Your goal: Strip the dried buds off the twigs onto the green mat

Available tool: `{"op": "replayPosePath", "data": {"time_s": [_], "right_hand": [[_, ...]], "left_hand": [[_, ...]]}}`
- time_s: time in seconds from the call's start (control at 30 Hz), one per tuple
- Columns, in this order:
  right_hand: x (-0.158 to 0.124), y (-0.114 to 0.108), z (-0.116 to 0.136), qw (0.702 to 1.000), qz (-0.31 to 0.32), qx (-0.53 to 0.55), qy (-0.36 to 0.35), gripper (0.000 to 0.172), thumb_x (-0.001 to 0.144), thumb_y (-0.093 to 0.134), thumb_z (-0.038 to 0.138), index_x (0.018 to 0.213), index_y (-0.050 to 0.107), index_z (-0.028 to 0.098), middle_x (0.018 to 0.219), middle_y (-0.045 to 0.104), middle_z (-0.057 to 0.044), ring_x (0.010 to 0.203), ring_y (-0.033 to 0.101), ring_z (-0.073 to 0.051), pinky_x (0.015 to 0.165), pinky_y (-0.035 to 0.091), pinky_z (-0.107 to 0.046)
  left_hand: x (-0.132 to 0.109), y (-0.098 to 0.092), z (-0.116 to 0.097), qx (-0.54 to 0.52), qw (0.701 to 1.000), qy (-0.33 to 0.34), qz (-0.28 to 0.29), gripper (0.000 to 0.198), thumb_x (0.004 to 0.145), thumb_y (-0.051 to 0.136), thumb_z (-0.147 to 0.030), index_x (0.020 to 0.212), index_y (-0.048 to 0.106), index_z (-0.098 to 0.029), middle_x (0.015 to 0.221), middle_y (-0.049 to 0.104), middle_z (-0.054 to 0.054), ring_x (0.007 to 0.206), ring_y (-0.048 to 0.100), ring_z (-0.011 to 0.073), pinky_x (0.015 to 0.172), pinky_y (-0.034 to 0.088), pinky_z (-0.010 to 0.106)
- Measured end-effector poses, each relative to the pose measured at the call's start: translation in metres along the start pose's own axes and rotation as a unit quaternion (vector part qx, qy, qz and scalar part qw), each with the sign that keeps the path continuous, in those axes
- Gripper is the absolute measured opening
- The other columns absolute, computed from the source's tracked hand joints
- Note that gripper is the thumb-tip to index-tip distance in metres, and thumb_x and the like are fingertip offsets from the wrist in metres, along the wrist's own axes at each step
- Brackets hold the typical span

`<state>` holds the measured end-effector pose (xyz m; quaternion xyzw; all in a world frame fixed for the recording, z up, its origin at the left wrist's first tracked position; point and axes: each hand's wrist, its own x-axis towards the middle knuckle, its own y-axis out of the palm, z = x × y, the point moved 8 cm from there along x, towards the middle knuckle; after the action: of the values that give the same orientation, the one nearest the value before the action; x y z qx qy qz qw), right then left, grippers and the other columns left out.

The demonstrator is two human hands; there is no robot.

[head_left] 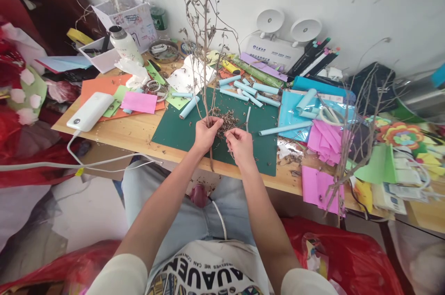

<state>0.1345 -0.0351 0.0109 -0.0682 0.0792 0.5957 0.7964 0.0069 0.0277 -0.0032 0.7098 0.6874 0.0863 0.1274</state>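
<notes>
My left hand (pixel 206 134) is closed around the lower stem of a dry branch (pixel 206 49), which stands upright with curled withered leaves on its upper twigs. To its right, my right hand (pixel 239 143) is pinched, its fingertips over what looks like a bit of dry leaf or twig, too small to make out. Between and behind both hands lies a heap of crumbled dry leaves (pixel 227 121) on a dark green cutting mat (pixel 174 130). Rolled light-blue paper tubes (pixel 266 88) lie scattered at the mat's back edge.
A white power bank (pixel 91 110) with a cable sits at the left of the wooden table (pixel 139 137). Pink crepe paper (pixel 325 142), scissors (pixel 330 114) and bare twigs (pixel 347 151) are at the right. Against the wall stand a white router (pixel 273 52) and a bottle (pixel 125 45).
</notes>
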Motion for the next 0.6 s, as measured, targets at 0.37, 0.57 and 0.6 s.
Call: {"op": "replayPosePath", "data": {"time_s": [0.37, 0.57, 0.6], "right_hand": [[-0.012, -0.013, -0.005, 0.997, -0.063, 0.04, -0.035, 0.02, 0.074, 0.065, 0.039, 0.071, 0.062, 0.019, 0.057, 0.054, 0.005, 0.044, 0.041, -0.007, 0.042, 0.031, -0.021], [0.003, -0.008, 0.02, 0.992, -0.081, -0.039, -0.083, 0.026, 0.077, 0.063, 0.042, 0.078, 0.07, 0.017, 0.064, 0.063, -0.001, 0.049, 0.046, -0.01, 0.046, 0.034, -0.023], [0.006, -0.006, 0.022, 0.992, -0.08, -0.046, -0.091, 0.027, 0.077, 0.063, 0.043, 0.079, 0.071, 0.017, 0.065, 0.064, -0.001, 0.05, 0.047, -0.011, 0.047, 0.035, -0.023]], "left_hand": [[0.001, 0.002, -0.002, -0.033, 0.999, -0.001, -0.009, 0.042, 0.072, 0.076, -0.051, 0.063, 0.057, -0.015, 0.051, 0.04, -0.007, 0.042, 0.026, 0.0026, 0.041, 0.019, 0.021], [-0.002, 0.008, -0.004, -0.019, 0.999, -0.011, 0.04, 0.037, 0.07, 0.079, -0.047, 0.08, 0.07, -0.012, 0.053, 0.047, -0.006, 0.043, 0.031, 0.0026, 0.041, 0.022, 0.019], [-0.002, 0.009, -0.003, -0.016, 0.999, -0.012, 0.046, 0.037, 0.068, 0.079, -0.046, 0.08, 0.071, -0.012, 0.053, 0.049, -0.005, 0.043, 0.033, 0.0028, 0.042, 0.024, 0.019]]}}
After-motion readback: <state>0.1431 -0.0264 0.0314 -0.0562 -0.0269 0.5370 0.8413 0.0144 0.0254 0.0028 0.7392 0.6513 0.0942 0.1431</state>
